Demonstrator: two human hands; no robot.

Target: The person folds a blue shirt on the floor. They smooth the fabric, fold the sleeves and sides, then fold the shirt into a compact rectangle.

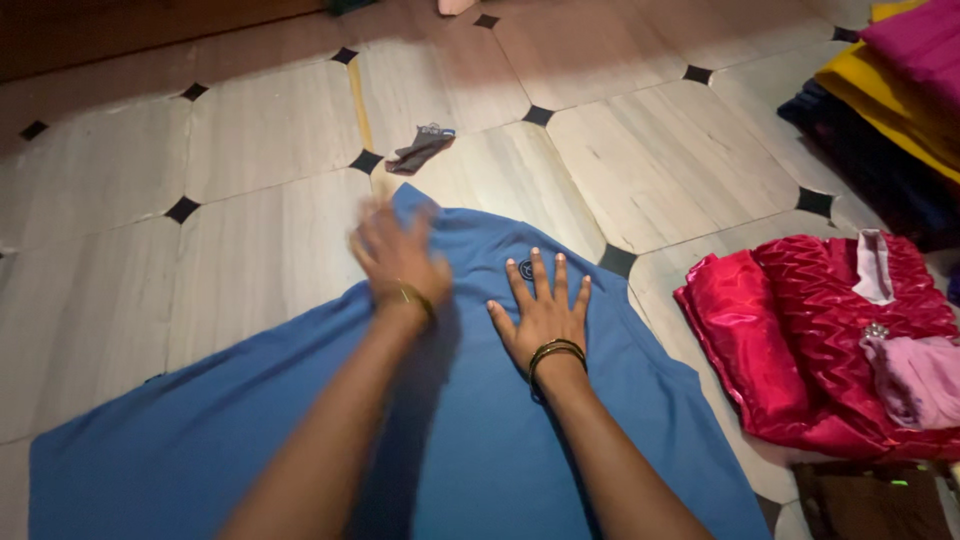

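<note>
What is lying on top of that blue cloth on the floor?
Both hands rest on the blue cloth: the right hand flat with fingers spread, the left hand blurred near its top edge. The tiled floor beneath the cloth is covered there.

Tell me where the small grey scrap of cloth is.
In the head view the small grey scrap lies on the tiled floor, upper centre, just beyond the blue garment and the left hand.

We see a pale tiled floor (650, 150) with small black diamond insets (538, 115) at the corners. Dark wooden edge (120, 30) runs along the top left. Light falls brighter across the top middle, dimmer toward the left and the near edge.
</note>
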